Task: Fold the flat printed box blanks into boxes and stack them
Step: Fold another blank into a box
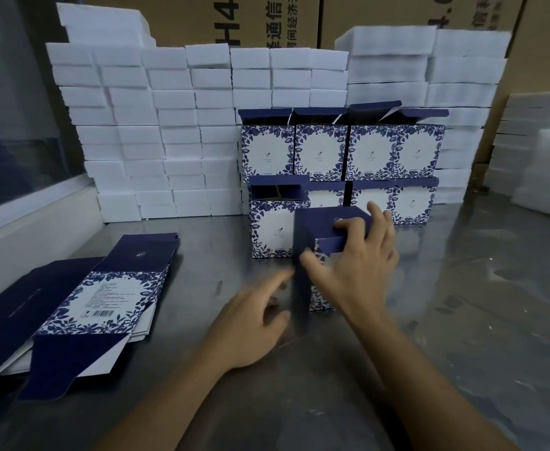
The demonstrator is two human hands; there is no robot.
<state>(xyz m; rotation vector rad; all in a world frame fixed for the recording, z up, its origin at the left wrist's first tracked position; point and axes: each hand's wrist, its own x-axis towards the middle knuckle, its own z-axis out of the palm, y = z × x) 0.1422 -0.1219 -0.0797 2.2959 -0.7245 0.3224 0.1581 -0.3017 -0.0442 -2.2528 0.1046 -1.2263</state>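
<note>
Nearest, the left hand (250, 323) hovers low over the metal table (462, 320), fingers loosely spread and blurred, index finger reaching toward the dark side panel of the box being folded (302, 271); whether the fingertip touches the panel cannot be told, and the hand grips nothing. Just right of it, the right hand (355, 265) lies over that box, thumb and fingers spread across its navy top flap and front, pressing rather than curling round it. The box stands upright on the table between both hands.

Well to the left of the left hand lies a pile of flat printed blanks (81, 304), navy flaps fanned out, the floral panel facing up.

Just beyond the right hand's fingertips stands one folded box (273, 222) with its lid open, and behind it two rows of stacked finished boxes (371, 151), the upper row's lids raised.

Farther back, white foam blocks (156, 125) are piled in a wall, with brown cartons (267, 17) behind them.
</note>
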